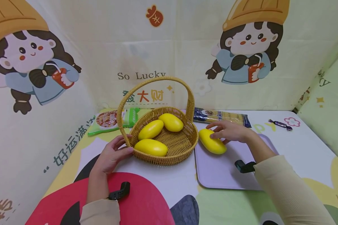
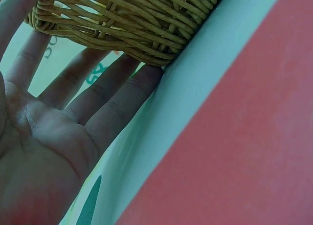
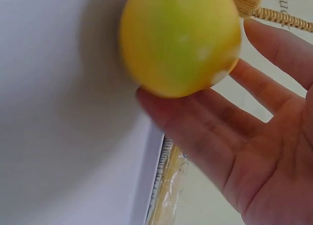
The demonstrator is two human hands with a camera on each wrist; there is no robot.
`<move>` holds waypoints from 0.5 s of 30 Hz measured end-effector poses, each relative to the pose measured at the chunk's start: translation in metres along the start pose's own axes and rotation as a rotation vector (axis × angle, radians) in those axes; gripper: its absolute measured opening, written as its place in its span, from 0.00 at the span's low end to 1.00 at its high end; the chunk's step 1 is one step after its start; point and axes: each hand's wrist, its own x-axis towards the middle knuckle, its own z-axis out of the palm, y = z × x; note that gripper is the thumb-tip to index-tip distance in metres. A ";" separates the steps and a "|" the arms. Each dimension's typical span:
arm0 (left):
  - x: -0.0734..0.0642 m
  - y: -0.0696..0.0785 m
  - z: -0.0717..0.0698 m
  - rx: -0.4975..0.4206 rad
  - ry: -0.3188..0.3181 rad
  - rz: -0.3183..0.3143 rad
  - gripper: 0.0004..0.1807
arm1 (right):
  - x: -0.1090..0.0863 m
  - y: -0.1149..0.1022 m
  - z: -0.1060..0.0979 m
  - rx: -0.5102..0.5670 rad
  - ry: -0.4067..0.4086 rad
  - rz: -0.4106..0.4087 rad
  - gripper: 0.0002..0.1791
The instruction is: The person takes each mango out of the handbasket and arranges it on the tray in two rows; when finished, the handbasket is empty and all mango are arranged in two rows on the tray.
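My left hand (image 1: 114,154) holds the wicker basket (image 1: 160,161) at its left side, thumb and fingers about the rim near the handle's foot. In the left wrist view the other fingers (image 2: 117,100) stretch along the underside of the weave. Inside the basket lie three yellow mangoes, one at the front (image 1: 151,147), one at the left (image 1: 151,129) and one at the back (image 1: 171,122). Right of the basket, my right hand (image 1: 231,131) grips another yellow mango (image 1: 213,142) over the tray, thumb and fingers around it. Its shadow falls on the tray in the right wrist view.
The lilac tray (image 1: 225,175) lies right of the basket. A green food packet (image 1: 112,120) is behind left, and a long packet of pasta (image 1: 222,117) lies behind the tray. A purple wrapped candy (image 1: 280,124) sits far right. Printed cloth walls surround the table.
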 end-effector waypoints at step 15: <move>0.001 -0.001 -0.001 0.010 -0.002 0.006 0.32 | -0.005 -0.004 -0.004 -0.027 0.022 -0.010 0.33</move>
